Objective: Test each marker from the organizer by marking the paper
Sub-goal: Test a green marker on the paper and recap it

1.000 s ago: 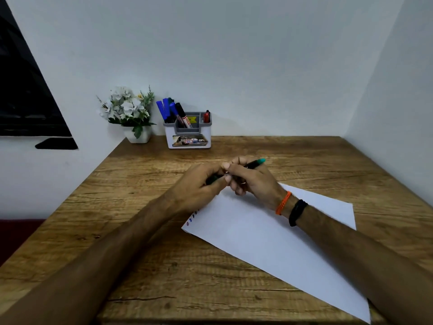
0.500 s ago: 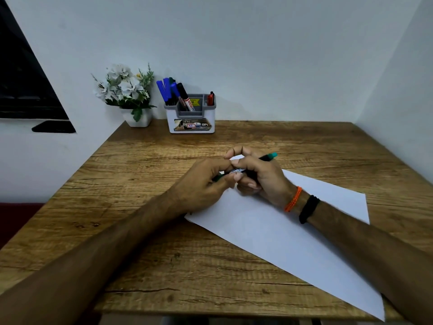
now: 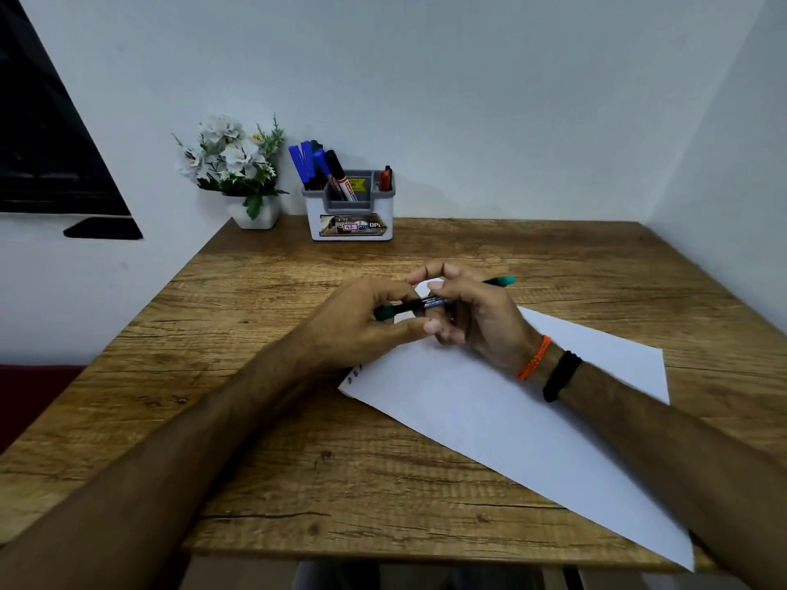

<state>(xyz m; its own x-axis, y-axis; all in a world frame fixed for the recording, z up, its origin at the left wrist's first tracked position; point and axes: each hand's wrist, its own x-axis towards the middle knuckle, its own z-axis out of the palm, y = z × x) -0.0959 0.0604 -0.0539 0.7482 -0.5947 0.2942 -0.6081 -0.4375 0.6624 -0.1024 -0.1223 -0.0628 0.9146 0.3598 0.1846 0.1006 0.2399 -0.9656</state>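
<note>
A green marker (image 3: 419, 305) with a black barrel lies level between both hands, above the far end of the white paper (image 3: 502, 410). My right hand (image 3: 477, 313) grips its barrel, and the teal end sticks out to the right. My left hand (image 3: 362, 321) pinches the green cap end. Small marks show on the paper's left corner beside my left wrist. The white and grey organizer (image 3: 351, 210) stands at the back of the table with several blue, black and red markers in it.
A white pot of white flowers (image 3: 236, 172) stands left of the organizer. The wooden table (image 3: 255, 419) is closed in by walls behind and on the right. A dark window sits on the left wall.
Both hands have stayed together on the marker. The green cap end now shows between my left fingers, where it was mostly covered before. The camera view has shifted a little.
</note>
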